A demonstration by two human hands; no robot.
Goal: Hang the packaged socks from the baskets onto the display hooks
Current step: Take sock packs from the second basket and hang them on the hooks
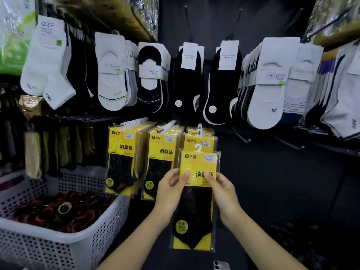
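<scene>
Pinching the pack (194, 209) between raised left hand (171, 190) and right hand (224, 191), thumbs (185, 175) on its yellow card, just below a hook (199, 128).

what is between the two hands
A yellow sock pack, pinched at either edge by the left hand and right hand, in the head view.

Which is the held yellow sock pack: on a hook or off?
Off: left hand and right hand pinch the sock pack, its white hanger below the hook.
</scene>
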